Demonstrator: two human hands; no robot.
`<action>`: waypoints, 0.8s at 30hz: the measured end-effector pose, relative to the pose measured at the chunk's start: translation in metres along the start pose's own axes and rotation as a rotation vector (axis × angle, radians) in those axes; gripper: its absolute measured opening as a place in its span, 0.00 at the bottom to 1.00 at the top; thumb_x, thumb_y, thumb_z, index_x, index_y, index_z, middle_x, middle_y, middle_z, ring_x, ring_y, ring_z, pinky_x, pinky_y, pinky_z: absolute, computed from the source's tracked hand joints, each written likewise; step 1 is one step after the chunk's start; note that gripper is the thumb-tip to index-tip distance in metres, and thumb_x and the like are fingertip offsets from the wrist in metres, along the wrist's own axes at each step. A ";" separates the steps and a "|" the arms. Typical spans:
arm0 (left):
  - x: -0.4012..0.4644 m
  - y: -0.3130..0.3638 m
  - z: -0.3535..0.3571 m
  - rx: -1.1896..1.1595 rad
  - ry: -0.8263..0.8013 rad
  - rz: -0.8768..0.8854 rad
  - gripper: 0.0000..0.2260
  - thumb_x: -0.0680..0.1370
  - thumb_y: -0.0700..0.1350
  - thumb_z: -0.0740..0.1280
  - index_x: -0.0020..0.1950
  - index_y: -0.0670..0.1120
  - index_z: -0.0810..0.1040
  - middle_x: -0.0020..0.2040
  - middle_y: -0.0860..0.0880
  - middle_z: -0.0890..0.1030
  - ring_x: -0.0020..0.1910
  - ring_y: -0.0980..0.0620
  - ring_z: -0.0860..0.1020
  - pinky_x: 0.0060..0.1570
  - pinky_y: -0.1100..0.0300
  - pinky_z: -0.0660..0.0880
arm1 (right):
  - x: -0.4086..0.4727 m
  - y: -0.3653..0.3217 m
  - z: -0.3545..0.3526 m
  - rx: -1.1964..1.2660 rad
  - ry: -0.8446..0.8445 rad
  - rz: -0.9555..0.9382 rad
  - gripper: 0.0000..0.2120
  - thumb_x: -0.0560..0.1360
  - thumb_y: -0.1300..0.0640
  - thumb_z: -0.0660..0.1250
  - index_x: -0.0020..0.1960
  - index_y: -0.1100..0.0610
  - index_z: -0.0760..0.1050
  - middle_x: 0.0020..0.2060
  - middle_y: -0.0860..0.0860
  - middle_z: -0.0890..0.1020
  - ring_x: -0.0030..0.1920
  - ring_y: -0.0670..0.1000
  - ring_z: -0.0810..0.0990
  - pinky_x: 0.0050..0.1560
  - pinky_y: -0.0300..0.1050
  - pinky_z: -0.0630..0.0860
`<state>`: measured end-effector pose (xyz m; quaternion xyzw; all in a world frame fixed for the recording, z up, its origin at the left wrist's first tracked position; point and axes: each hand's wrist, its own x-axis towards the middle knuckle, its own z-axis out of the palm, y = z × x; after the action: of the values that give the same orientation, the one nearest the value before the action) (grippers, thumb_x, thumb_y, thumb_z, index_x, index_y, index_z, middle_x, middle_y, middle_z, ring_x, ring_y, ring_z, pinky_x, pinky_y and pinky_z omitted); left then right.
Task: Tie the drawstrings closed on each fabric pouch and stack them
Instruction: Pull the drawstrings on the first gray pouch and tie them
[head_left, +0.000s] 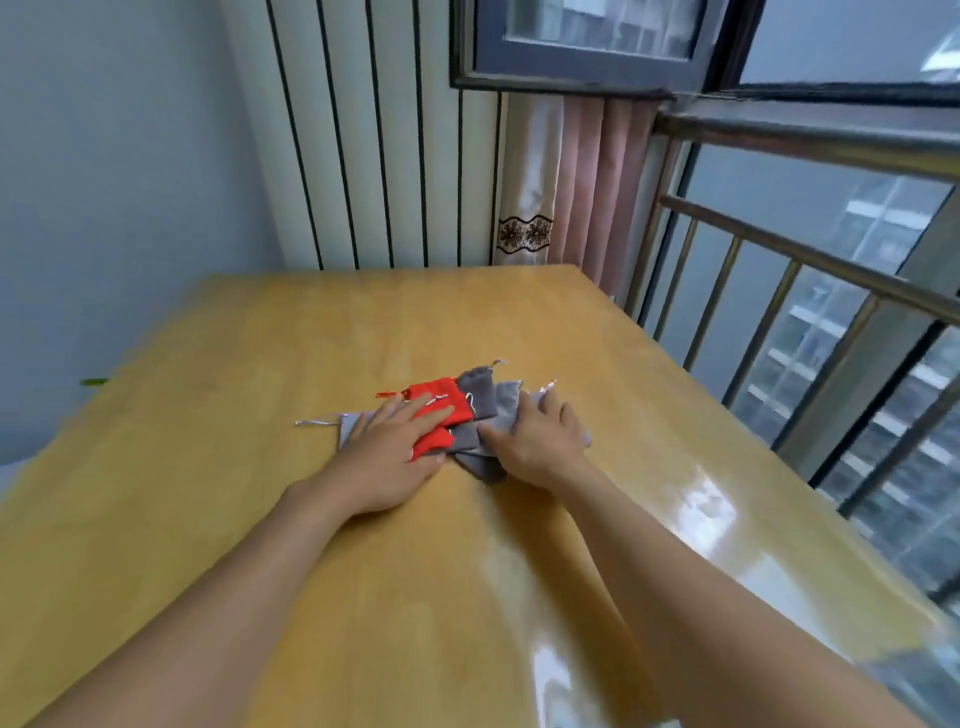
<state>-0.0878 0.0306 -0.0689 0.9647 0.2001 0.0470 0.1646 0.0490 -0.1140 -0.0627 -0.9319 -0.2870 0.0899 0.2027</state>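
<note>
A loose pile of small fabric pouches lies in the middle of the wooden table (260, 493). A red pouch (441, 402) sits on top, with dark grey pouches (480, 389) behind and under it and a light grey pouch (349, 428) at the left, its silver drawstring trailing left. My left hand (387, 457) lies flat with straight fingers on the red and light grey pouches. My right hand (540, 441) rests palm down on the grey pouches at the right side of the pile, fingers spread. Parts of the pile are hidden under both hands.
The table's right edge runs close to a metal railing (779, 270) and a large window. A striped wall and a pink curtain (587, 197) stand behind the far edge. A small green thing (93, 382) shows at the table's left edge.
</note>
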 end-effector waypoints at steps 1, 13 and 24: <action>0.002 -0.007 0.000 -0.062 0.045 0.007 0.32 0.75 0.60 0.65 0.77 0.61 0.57 0.80 0.56 0.55 0.79 0.49 0.50 0.76 0.49 0.49 | 0.010 -0.007 -0.002 0.017 0.058 -0.017 0.38 0.74 0.32 0.61 0.75 0.56 0.62 0.74 0.61 0.63 0.73 0.63 0.60 0.73 0.58 0.58; 0.015 -0.006 0.011 -0.342 0.500 0.127 0.24 0.70 0.46 0.77 0.64 0.48 0.76 0.62 0.53 0.76 0.61 0.54 0.74 0.62 0.73 0.63 | 0.059 -0.012 -0.001 0.515 0.360 -0.384 0.13 0.67 0.63 0.77 0.50 0.57 0.83 0.44 0.48 0.85 0.47 0.48 0.81 0.49 0.31 0.73; -0.017 0.026 -0.021 -1.633 0.403 -0.175 0.16 0.73 0.53 0.71 0.56 0.46 0.80 0.50 0.45 0.85 0.44 0.49 0.82 0.40 0.57 0.78 | 0.003 -0.043 -0.025 1.097 -0.084 -0.458 0.14 0.66 0.73 0.76 0.46 0.59 0.81 0.38 0.51 0.85 0.40 0.47 0.83 0.43 0.41 0.80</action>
<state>-0.0976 0.0078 -0.0410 0.4971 0.2028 0.3348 0.7744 0.0374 -0.0881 -0.0217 -0.6010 -0.4000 0.2159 0.6574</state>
